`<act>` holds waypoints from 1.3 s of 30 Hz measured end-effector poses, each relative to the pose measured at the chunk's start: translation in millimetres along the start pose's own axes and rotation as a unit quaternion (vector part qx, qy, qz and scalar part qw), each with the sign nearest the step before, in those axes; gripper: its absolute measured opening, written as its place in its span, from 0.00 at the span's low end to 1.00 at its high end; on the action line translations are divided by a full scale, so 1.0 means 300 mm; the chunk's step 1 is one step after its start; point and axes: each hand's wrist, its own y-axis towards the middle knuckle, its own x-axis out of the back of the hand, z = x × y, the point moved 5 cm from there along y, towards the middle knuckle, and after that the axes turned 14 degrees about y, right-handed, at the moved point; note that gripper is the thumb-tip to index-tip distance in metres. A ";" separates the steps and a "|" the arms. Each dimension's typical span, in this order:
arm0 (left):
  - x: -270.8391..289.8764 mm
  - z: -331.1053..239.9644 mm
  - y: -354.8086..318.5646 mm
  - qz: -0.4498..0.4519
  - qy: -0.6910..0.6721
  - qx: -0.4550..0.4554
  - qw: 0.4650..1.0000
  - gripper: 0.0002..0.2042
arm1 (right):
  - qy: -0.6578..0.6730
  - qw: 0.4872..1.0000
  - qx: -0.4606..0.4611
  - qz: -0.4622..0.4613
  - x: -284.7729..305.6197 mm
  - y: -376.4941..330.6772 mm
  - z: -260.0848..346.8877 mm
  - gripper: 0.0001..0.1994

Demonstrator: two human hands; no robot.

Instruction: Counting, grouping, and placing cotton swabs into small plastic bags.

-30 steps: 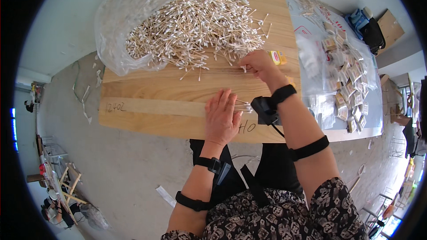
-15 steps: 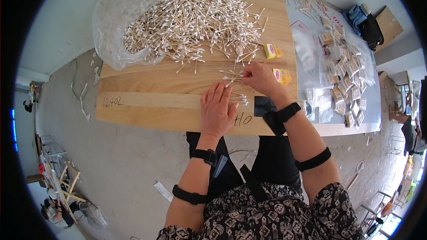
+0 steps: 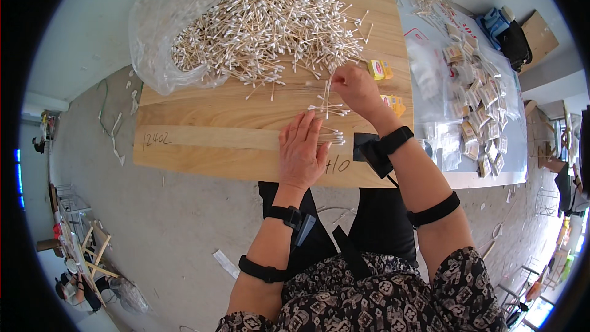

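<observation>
Far left, stray cotton swabs point(image 3: 117, 132) lay scattered on the grey floor point(image 3: 184, 227) beside the desk point(image 3: 209, 141), a pale wooden board with handwriting near its front edge.

On the desk's far half, a clear plastic bag point(image 3: 166, 18) lay open on its side, with a big heap of cotton swabs point(image 3: 264, 24), wooden sticks with white tips, spilling out toward the person.

Left hand point(image 3: 301, 150): flat, palm down, near the desk's front edge. Grip released, fingers spread and straight, clasping nothing. The fingertips pressed on a small aligned bundle of swabs point(image 3: 332, 138) lying sideways on the wood, its white tips poking out just right of the fingers. Black strap on the wrist, another on the forearm.

Right hand point(image 3: 356, 89): farther out, at the near fringe of the heap. Grip pinched, fingers curled around a few swabs point(image 3: 326, 101) that hung from the fingers toward the board; how many, too small to tell. Black band with a dark box on that wrist.

Just right of the right hand, two small yellow packets point(image 3: 381, 69) on the wood.

Farther right, a pale sheet point(image 3: 430, 55) carried many small packed bundles point(image 3: 476, 107). Beyond them, a blue object point(image 3: 491, 21) and a black one.
</observation>
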 end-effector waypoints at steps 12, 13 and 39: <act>-0.001 0.007 -0.003 -0.001 0.000 0.005 1.000 0.24 | -0.010 0.990 0.139 0.029 -0.041 -0.103 0.025 0.07; -0.001 0.007 -0.002 -0.002 -0.002 0.005 1.000 0.24 | -0.010 0.990 0.139 0.029 -0.040 -0.094 0.020 0.07; 0.006 0.016 -0.002 -0.030 -0.057 0.045 0.997 0.28 | 0.042 0.990 0.091 -0.097 -0.055 -0.181 0.039 0.03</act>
